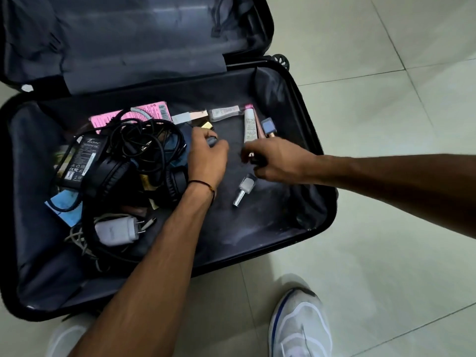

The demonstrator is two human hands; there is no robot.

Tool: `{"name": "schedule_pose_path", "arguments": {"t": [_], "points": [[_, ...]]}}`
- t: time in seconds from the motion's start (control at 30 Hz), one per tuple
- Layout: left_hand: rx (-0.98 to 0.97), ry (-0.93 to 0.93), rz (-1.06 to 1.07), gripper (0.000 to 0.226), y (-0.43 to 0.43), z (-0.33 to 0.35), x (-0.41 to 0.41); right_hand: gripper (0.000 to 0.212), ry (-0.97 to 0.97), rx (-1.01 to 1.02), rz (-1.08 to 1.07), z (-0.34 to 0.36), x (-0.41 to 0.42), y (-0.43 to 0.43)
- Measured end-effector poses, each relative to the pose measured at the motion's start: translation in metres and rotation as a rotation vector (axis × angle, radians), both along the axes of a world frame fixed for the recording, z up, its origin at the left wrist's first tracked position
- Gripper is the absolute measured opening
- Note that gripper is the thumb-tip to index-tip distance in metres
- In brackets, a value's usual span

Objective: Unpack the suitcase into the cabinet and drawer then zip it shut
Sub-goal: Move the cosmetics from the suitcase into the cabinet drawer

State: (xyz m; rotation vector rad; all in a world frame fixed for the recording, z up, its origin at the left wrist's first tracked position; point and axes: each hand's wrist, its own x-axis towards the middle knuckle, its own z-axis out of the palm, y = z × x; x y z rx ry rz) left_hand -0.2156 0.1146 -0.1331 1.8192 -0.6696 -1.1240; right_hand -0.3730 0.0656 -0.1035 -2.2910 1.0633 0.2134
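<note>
Tiled floor point(386, 253); suitcase point(257, 228) open: left hand point(207, 161) holds grey item point(211, 142), right hand point(278, 161) dark item point(255, 158).

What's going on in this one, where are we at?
A person leans over an open suitcase on a tiled floor, both hands inside it. The left hand grips a small grey item; the right hand pinches a small dark item, too blurred to identify. Much is not yet unpacked: a power adapter, headphones, a white charger, tangled cables, a tube and a small bottle.
</note>
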Motion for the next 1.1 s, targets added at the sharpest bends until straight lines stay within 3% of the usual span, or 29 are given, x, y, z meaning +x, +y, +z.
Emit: {"name": "schedule_pose_path", "arguments": {"t": [0.13, 0.23, 0.3, 0.37, 0.47, 0.57, 0.63, 0.73, 0.87, 1.0, 1.1], "points": [[-0.105, -0.060, 0.081, 0.013, -0.008, 0.011, 0.011, 0.042, 0.236, -0.240, 0.653, -0.015, 0.010, 0.018], [-0.174, -0.422, -0.114, 0.015, -0.018, 0.021, 0.020, 0.045, 0.378, -0.317, 0.713, -0.016, 0.020, 0.026], [-0.111, -0.713, -0.320, 0.022, -0.030, 0.026, 0.023, 0.047, 0.357, -0.261, 0.555, -0.014, 0.019, 0.023], [0.026, -0.889, -0.481, 0.028, -0.042, 0.025, 0.024, 0.040, 0.240, -0.111, 0.245, -0.012, 0.011, 0.019], [0.230, -1.009, -0.614, 0.033, -0.051, 0.022, 0.026, 0.029, 0.099, 0.125, -0.239, -0.003, 0.004, 0.015], [0.248, -1.050, -0.653, 0.032, -0.052, 0.020, 0.029, 0.017, -0.009, 0.311, -0.504, 0.005, 0.001, 0.015], [0.196, -1.021, -0.620, 0.027, -0.050, 0.019, 0.033, 0.003, -0.082, 0.445, -0.596, 0.009, -0.003, 0.015], [0.073, -0.882, -0.484, 0.027, -0.043, 0.017, 0.041, 0.014, -0.169, 0.584, -0.674, 0.013, -0.005, 0.011], [0.008, -0.680, -0.416, 0.030, -0.038, 0.025, 0.048, 0.012, -0.203, 0.576, -0.715, 0.015, -0.002, 0.002], [0.165, -0.883, -0.624, 0.030, -0.036, 0.023, 0.047, 0.004, -0.162, 0.482, -0.758, 0.014, 0.005, -0.011], [0.204, -1.019, -0.654, 0.030, -0.029, 0.010, 0.047, 0.004, -0.127, 0.484, -0.777, 0.012, 0.006, -0.017]]}}
